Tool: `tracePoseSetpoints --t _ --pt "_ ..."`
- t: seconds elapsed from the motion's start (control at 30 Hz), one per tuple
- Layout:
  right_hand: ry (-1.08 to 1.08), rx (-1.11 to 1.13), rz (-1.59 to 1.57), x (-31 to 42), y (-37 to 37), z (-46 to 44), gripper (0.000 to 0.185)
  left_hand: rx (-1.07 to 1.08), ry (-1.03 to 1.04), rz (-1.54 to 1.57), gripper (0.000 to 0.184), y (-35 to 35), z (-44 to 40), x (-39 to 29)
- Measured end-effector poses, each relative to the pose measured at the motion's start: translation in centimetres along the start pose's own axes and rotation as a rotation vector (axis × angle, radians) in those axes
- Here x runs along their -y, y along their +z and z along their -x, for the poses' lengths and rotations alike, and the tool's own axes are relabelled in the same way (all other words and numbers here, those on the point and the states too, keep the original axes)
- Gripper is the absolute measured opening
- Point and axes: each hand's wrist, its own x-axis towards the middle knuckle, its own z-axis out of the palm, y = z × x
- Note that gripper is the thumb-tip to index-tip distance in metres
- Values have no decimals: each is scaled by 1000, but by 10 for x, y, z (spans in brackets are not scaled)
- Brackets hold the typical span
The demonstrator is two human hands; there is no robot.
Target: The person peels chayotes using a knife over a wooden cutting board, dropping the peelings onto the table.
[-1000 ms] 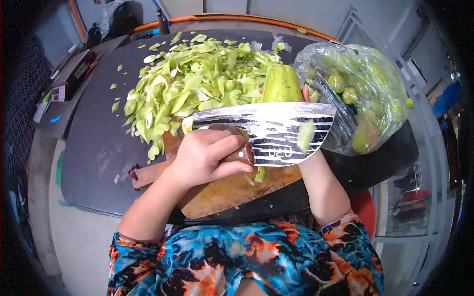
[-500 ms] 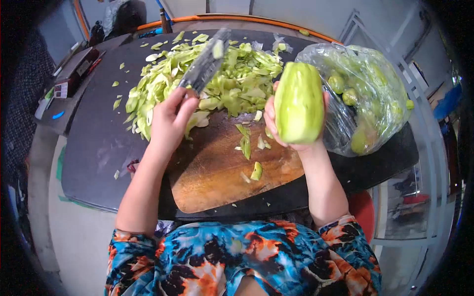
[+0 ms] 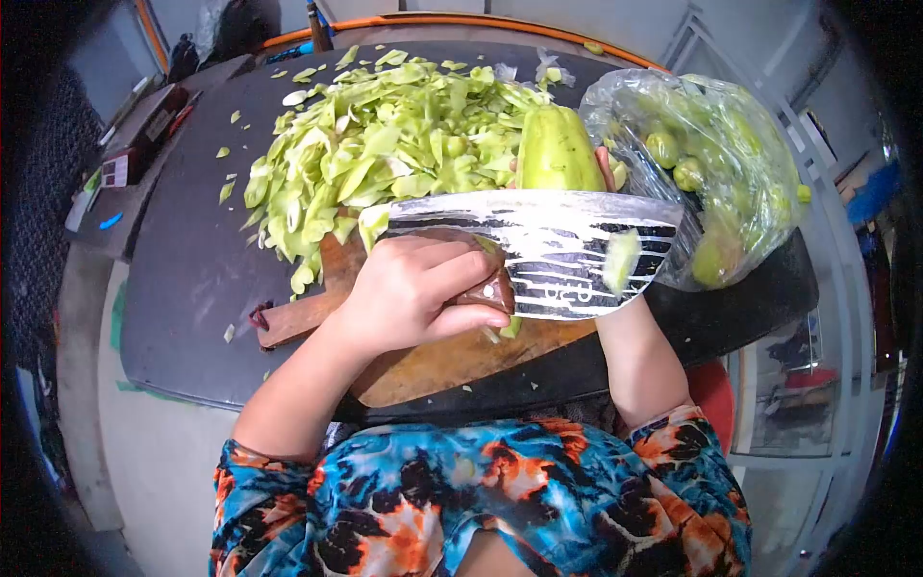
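Observation:
My left hand [image 3: 418, 288] is wrapped round the brown wooden handle of a broad cleaver [image 3: 567, 221]. The blade lies sideways across my view, streaked black and silver, with a pale green scrap stuck near its tip. Behind the blade, a peeled green papaya [image 3: 558, 149] stands upright in my right hand [image 3: 605, 168]. Only a few fingertips show at its side; the cleaver covers the rest of that hand and the fruit's lower part. Below them lies a wooden chopping board [image 3: 433, 370] with a few scraps on it.
A big heap of pale green peelings [image 3: 385, 144] covers the table's middle and back left. At the right, a clear plastic bag [image 3: 711, 183] holds several green fruits. Loose scraps dot the black table [image 3: 183, 308]. A red stool [image 3: 713, 394] stands below its right edge.
The cleaver has swung from pointing up and away over the heap to lying level in front of the papaya. My right hand has moved the papaya slightly away and to the left.

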Motion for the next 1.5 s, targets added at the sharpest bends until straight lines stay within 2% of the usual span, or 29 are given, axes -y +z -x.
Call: tracePoseSetpoints --t 0.1,0.2,0.23,0.27,0.3,0.33,0.37,0.4,0.43,0.5,0.57,0.6,0.63,0.7,0.73,0.8,0.83,0.9,0.93,1.03,1.07,1.1,1.13,1.17,1.2,1.23,1.3,1.37,1.5 --pt "30 173 27 4 -6 0 73 -34 27 -30 50 3 0 1" --pt "-14 177 -71 3 1 1 72 -24 -78 -82 49 -4 1 7" --pt "-3 193 -110 4 5 3 69 -129 -78 -59 35 -3 -1 9" --pt "28 99 -140 5 11 6 74 -144 -129 -73 32 -2 0 12" --pt "166 412 -258 7 7 10 85 -159 -182 -87 29 -2 3 15" --pt "132 520 -81 6 4 6 90 -242 -441 73 21 -1 6 18" --pt "97 626 100 4 3 1 96 -376 -577 161 17 -4 5 30" --pt "27 498 256 2 14 9 97 -459 -692 232 17 -12 8 42" --pt "33 480 243 0 15 10 97 -471 -806 253 15 -20 13 49" --pt "31 437 207 -1 16 10 98 -562 -750 391 14 -25 15 47" --pt "40 357 131 3 14 9 95 -463 -562 196 16 -20 10 32" --pt "49 315 96 4 13 8 93 -391 -617 305 19 -17 11 21" --pt "60 273 62 5 12 6 91 -328 -532 316 24 -11 14 21" --pt "93 358 -62 10 3 7 72 -171 -287 185 31 -10 9 13" --pt "-19 202 -68 6 -12 -2 70 -141 -198 141 33 -8 7 12" --pt "-102 97 -22 2 -15 -6 67 -108 -81 124 36 -5 1 5" --pt "-73 151 30 4 -11 -2 67 -90 -37 97 34 -6 -1 3" --pt "3 110 -16 1 0 6 68 -94 -5 61 33 -4 -2 3" --pt "-13 33 -82 -1 -3 2 76 -73 -15 52 37 -4 -1 3" --pt "35 39 -105 -6 -7 1 77 -43 -55 38 48 -4 3 5" --pt "48 72 13 -5 -14 0 66 -53 -70 44 47 -3 2 5" --pt "-96 -63 256 -11 1 4 67 -63 -85 52 47 -3 2 5" --pt "36 130 90 -8 4 9 70 -98 -134 109 42 -4 0 5" --pt "168 322 -77 -5 5 13 73 -136 -272 166 29 -3 4 11" --pt "214 642 109 -5 -10 1 83 -168 -403 170 28 -7 6 17" --pt "174 692 101 -9 1 3 88 -203 -535 173 28 -12 7 25" --pt "84 554 234 -13 19 13 97 -227 -573 142 25 -12 12 39" --pt "137 429 61 -11 13 15 90 -322 -468 191 26 -9 10 30" --pt "207 420 -44 6 -7 4 73 -157 -227 203 39 -10 8 12"
